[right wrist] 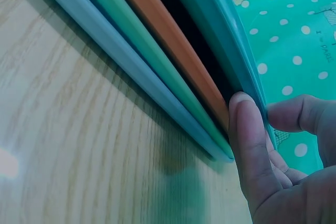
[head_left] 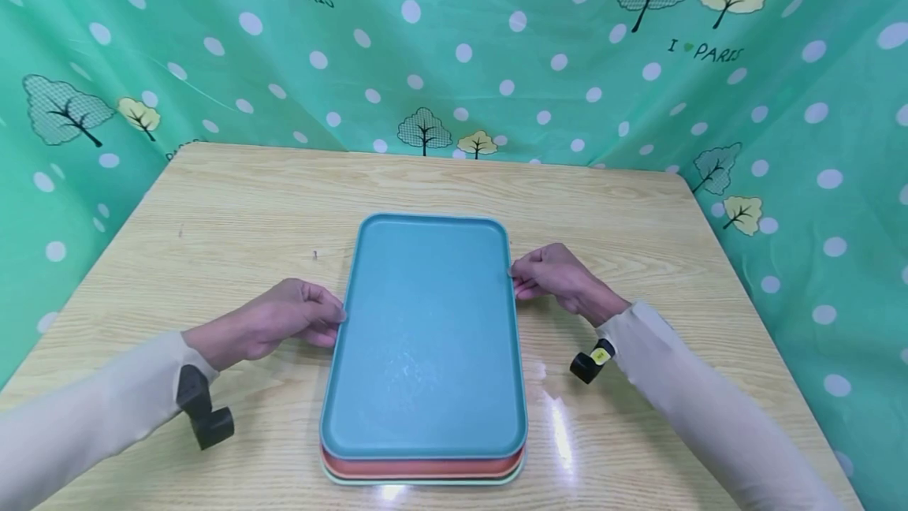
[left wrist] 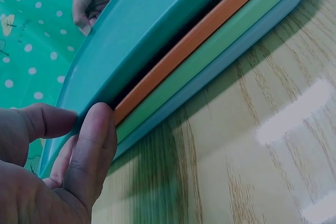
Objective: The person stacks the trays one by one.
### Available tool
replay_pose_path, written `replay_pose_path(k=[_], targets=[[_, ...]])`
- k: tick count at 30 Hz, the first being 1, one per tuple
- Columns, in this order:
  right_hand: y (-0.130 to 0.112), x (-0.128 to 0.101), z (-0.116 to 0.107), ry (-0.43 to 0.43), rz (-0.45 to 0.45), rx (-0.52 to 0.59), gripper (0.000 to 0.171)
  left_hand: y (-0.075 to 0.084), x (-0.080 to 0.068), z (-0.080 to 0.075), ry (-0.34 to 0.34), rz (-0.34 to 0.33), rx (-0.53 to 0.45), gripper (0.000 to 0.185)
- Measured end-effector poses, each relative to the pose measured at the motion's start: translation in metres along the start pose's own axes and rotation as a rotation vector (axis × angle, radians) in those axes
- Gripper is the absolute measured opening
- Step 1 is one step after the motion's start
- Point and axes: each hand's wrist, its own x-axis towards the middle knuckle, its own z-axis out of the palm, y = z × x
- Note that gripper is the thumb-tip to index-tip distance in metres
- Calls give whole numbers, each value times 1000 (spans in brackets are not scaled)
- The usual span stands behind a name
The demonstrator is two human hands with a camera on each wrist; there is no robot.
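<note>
Top tray: rectangular teal-blue plastic tray (head_left: 426,330), uppermost of a stack, lying at the middle of the light wood-grain surface (head_left: 234,219); its long edges are raised clear of the tray below, with a dark gap visible in both wrist views.
Stack below: orange plastic tray (left wrist: 210,24), then a pale green plastic tray (left wrist: 236,32), then a light blue plastic tray (left wrist: 252,38) flat on the surface; edges nearly aligned.
Left hand: left hand (head_left: 284,322) at the top tray's left long edge, pinching the rim, thumb on top, a finger (left wrist: 92,150) pressed under the edge.
Right hand: right hand (head_left: 553,274) at the right long edge, farther back than the left hand; pinching the rim likewise, a finger (right wrist: 249,145) under the edge, thumb above.
Arms: light beige sleeves; a black camera mount under each wrist.
Backdrop: green polka-dot cloth (head_left: 461,46) with tree prints, hung behind and beside the surface.
</note>
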Motion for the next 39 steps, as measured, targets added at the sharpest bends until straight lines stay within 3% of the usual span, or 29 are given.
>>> replay_pose_path(k=[20,39], targets=[[8,-5,1,-1,-1,14,26,-3,-4,1,-2,-6,20,27],[12,-8,3,21,5,16,20,1,-9,4,13,-12,53,24]])
